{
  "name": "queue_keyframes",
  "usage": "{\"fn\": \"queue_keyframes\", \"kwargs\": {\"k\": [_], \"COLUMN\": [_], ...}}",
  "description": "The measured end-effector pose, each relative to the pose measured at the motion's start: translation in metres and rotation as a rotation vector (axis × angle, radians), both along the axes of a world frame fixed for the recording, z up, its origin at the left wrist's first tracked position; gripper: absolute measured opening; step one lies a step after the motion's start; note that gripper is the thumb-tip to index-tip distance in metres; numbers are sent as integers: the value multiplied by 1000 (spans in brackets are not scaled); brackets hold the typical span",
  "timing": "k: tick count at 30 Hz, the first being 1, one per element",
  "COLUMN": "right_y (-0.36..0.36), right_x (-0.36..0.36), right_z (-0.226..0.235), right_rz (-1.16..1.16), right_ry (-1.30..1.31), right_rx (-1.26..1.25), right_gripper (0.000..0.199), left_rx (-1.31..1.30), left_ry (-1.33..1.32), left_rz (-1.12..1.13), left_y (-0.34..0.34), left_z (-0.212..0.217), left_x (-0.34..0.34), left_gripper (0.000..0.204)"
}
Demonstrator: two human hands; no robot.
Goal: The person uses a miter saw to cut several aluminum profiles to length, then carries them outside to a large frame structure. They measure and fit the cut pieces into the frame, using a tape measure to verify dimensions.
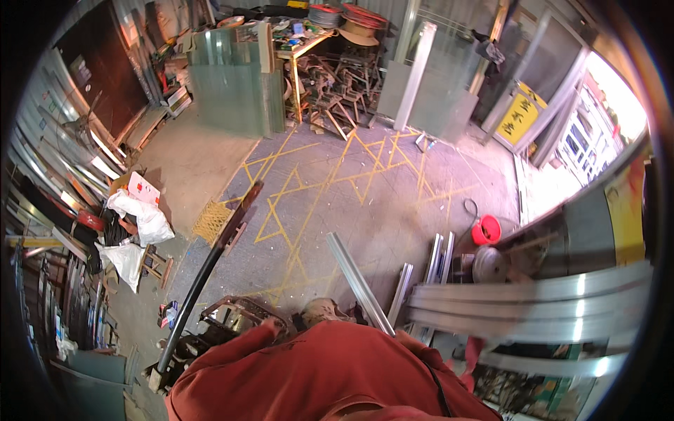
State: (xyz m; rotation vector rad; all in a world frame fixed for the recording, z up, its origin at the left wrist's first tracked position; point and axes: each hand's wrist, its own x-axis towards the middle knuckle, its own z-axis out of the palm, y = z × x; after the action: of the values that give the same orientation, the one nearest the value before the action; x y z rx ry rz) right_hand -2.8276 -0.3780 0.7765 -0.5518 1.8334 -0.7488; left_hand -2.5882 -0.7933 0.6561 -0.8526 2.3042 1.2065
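A long silver aluminium profile point(358, 281) slants up and away in front of my chest. Its near end meets my right hand point(408, 341), which appears closed around it, though my red sleeve and torso hide most of the fingers. At the left, my left hand point(269, 325) is beside a dark metal machine point(235, 314) with a curved frame. Its fingers are too small and blurred to read. A long black bar point(203, 277) rises slantwise from the left side of that machine.
Several aluminium lengths point(526, 309) lie stacked at the right, with shorter profiles point(401, 291) beside them. A red bucket point(486, 230) stands farther back. White bags point(144, 221) sit at the left. Glass sheets point(228, 91) lean near a cluttered workbench point(309, 48).
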Motion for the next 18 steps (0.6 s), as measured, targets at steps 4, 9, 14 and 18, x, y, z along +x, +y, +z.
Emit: {"fn": "queue_keyframes", "kwargs": {"k": [4,9,14,18], "right_y": [-23,-124,-198,-260], "right_x": [-111,-249,-366,-447], "right_z": [-59,-65,-58,-46], "right_rz": [21,74,167,208], "right_ry": [14,61,174,256], "right_rx": [211,159,112,42], "right_gripper": [40,38,37,36], "left_rx": [181,248,332,490], "left_ry": [-65,-116,-146,-46], "left_rz": [57,269,582,940], "left_y": [19,-30,-109,-175], "left_z": [-6,-40,-78,-93], "left_x": [-69,-184,-286,-352], "left_gripper": [48,47,46,45]}}
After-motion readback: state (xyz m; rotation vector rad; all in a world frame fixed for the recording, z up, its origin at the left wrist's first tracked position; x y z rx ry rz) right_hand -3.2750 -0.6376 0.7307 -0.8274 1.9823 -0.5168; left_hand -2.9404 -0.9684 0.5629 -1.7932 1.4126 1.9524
